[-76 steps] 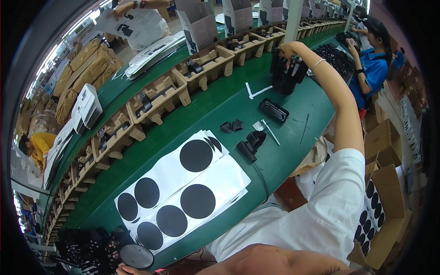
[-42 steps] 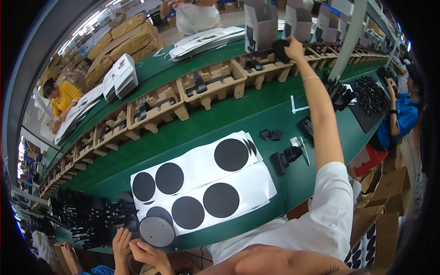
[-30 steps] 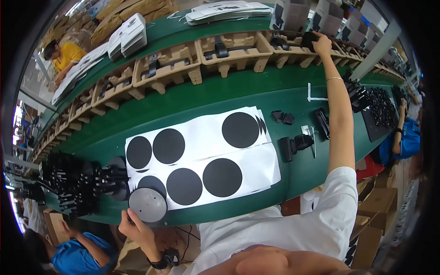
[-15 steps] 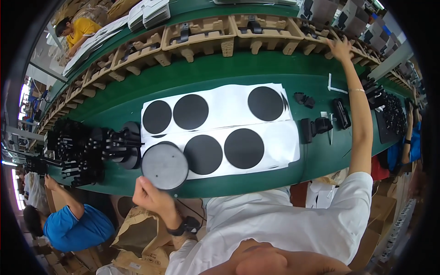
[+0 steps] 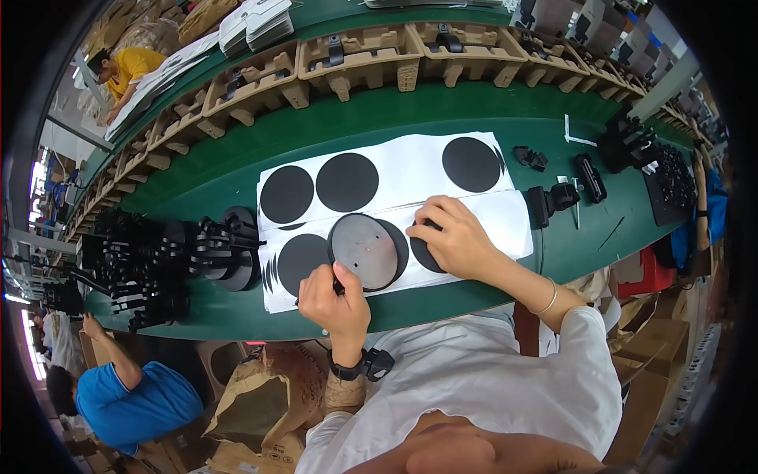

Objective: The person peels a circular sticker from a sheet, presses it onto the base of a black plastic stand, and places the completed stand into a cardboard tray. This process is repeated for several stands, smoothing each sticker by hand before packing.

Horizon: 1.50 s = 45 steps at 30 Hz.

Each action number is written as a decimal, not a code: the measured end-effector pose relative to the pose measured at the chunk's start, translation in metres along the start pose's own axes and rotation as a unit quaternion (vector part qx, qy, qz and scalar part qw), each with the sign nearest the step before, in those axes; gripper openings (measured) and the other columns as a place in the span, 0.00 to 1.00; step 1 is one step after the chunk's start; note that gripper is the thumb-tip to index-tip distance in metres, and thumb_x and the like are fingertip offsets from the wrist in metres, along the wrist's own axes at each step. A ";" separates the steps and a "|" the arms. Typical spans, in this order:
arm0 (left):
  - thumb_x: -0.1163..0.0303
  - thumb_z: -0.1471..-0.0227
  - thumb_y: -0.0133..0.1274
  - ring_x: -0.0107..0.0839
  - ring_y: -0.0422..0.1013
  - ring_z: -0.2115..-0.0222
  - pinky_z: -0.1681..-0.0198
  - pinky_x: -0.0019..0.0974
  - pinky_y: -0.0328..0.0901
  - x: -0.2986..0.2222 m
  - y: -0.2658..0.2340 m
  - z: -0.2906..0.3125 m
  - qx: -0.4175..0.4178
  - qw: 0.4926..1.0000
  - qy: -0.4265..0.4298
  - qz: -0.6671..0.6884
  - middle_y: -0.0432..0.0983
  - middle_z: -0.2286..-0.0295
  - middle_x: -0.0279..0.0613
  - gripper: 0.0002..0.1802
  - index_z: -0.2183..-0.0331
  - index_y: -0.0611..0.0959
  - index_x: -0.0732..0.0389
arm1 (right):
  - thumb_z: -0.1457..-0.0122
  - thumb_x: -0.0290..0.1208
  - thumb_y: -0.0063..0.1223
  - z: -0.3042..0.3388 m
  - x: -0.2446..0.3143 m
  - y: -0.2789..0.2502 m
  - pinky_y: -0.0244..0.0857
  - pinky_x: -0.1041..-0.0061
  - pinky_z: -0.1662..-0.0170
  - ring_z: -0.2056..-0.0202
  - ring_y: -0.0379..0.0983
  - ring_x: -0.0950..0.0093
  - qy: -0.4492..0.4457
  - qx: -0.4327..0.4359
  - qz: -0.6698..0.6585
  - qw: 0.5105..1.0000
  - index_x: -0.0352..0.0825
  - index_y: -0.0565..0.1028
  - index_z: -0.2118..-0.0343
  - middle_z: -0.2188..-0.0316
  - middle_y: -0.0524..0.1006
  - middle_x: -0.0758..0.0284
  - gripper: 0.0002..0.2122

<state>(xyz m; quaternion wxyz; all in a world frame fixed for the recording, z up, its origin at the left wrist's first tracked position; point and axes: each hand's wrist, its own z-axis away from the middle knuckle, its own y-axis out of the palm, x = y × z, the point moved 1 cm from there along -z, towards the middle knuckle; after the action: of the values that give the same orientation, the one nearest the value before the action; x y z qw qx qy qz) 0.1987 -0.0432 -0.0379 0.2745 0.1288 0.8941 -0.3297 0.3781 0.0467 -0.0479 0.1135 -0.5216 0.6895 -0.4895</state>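
Note:
My left hand (image 5: 335, 304) is closed on a grey round base plate (image 5: 363, 249), near its lower left edge. The plate is tilted, its pale face with small dark holes turned up, above the white sheets (image 5: 395, 162) of black discs. Beside it on the right, my right hand (image 5: 458, 237) has its fingers curled together at the edge of a black disc (image 5: 425, 251), partly covering it. Whether the fingers pinch that disc is hidden. More black discs, such as this upper one (image 5: 347, 182), lie flat on the sheets.
Black stands with round bases (image 5: 237, 253) crowd the table's left. At the right lie black clamp-like parts (image 5: 553, 201), a long black part (image 5: 589, 178) and a pile of small black pieces (image 5: 675, 193). Brown moulded trays (image 5: 359, 67) line the back. A person in blue (image 5: 138, 395) works at lower left.
My right hand has come back from the trays at the far right to the black discs. My left hand has moved right with the plate, over the sheets. The view has shifted slightly.

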 end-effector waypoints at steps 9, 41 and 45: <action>0.74 0.51 0.45 0.42 0.54 0.88 0.82 0.41 0.46 0.004 0.005 0.001 -0.014 1.000 -0.021 0.012 0.57 0.90 0.45 0.17 0.87 0.64 0.65 | 0.61 0.20 0.46 0.011 -0.025 -0.016 0.60 0.73 0.61 0.65 0.64 0.66 0.030 -0.175 -0.189 0.966 0.32 0.64 0.78 0.69 0.66 0.61 0.05; 0.62 0.47 0.32 0.29 0.54 0.88 0.81 0.33 0.49 -0.065 0.009 0.003 -0.046 0.974 0.028 0.221 0.56 0.91 0.39 0.24 0.91 0.59 0.62 | 0.51 0.17 0.55 0.050 0.039 -0.058 0.65 0.86 0.81 0.83 0.68 0.82 0.329 -0.191 -0.679 0.629 0.33 0.66 0.77 0.81 0.68 0.70 0.08; 0.61 0.47 0.33 0.29 0.53 0.88 0.81 0.33 0.48 -0.067 0.009 0.004 -0.039 0.971 0.034 0.232 0.57 0.91 0.39 0.24 0.90 0.60 0.63 | 0.51 0.16 0.56 0.053 0.039 -0.061 0.68 0.84 0.79 0.81 0.71 0.79 0.326 -0.197 -0.665 0.642 0.31 0.68 0.76 0.80 0.72 0.67 0.07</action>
<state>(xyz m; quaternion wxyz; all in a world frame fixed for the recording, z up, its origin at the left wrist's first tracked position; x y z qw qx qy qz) 0.2583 -0.0421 -0.0066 0.3173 0.3327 0.8611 -0.2173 0.4338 -0.0135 -0.0114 -0.5807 -0.6563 0.2290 -0.4238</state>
